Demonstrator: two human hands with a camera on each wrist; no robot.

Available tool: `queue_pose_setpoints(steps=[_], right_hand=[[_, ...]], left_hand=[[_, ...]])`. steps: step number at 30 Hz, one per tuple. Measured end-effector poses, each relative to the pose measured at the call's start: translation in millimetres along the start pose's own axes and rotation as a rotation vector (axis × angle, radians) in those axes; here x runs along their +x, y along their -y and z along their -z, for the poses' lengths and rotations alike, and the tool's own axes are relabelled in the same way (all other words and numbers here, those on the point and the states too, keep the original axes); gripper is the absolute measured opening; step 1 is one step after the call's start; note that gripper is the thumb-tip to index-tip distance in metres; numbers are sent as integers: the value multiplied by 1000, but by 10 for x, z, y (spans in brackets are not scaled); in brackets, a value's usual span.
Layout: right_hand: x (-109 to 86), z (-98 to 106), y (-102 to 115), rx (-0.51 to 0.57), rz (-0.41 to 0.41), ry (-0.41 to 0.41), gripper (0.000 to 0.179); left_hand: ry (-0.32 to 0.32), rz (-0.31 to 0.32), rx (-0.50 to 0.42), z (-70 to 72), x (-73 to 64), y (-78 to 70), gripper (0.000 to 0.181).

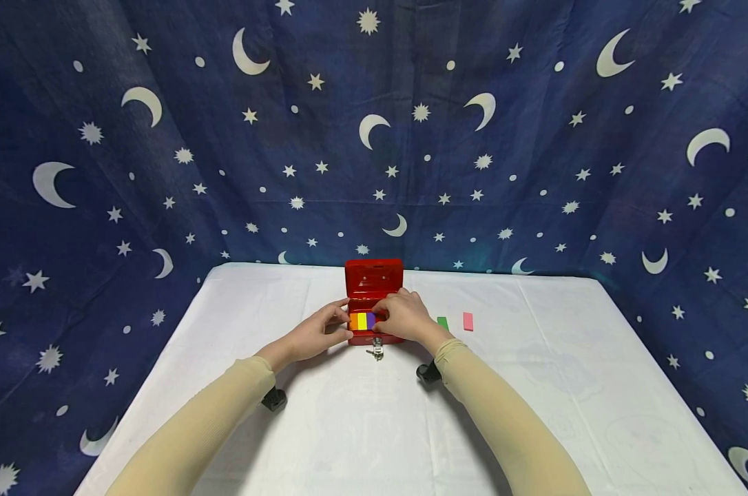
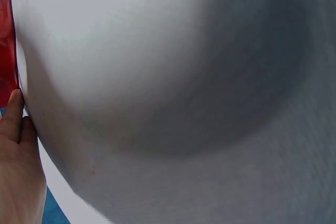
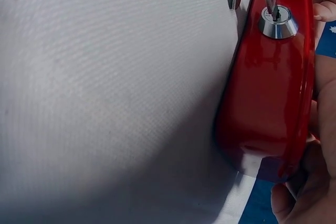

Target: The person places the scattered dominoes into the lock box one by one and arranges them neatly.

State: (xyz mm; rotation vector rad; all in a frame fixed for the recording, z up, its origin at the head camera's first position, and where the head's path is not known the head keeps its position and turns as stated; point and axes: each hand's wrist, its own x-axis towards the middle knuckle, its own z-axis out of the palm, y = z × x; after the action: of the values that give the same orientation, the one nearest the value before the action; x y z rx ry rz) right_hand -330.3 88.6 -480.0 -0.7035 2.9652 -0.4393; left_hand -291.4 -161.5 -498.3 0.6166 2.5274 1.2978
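A small red metal cash box [image 1: 394, 340] stands with its lid up, a silver lock and keys [image 1: 378, 350] on its front. Inside lie an orange block [image 1: 353, 322], a yellow block [image 1: 362, 322] and a purple block [image 1: 370, 320], side by side. My left hand [image 1: 315, 332] rests against the box's left end, its fingers fairly straight; in the left wrist view a fingertip touches the red wall. Reaching over the box's right part, my right hand [image 1: 405, 317] pinches the purple block between thumb and fingers. The hand hides the right part of the interior.
On the white-covered table [image 1: 535, 386], a green block [image 1: 442, 322] and a pink block [image 1: 468, 322] lie to the right of the box. A dark blue curtain [image 1: 436, 138] with moons and stars hangs behind and at both sides.
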Motion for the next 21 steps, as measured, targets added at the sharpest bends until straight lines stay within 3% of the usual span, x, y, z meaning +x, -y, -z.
queue_pose_setpoints(steps=[10,21], right_hand=[[-51,60,-39,107,22,-37,43],[-230,206,-184,189,30,-112,38]], left_hand=[[-4,-4,5,2,-1,1,34],[-14,-12,17,-10,18,36,32]])
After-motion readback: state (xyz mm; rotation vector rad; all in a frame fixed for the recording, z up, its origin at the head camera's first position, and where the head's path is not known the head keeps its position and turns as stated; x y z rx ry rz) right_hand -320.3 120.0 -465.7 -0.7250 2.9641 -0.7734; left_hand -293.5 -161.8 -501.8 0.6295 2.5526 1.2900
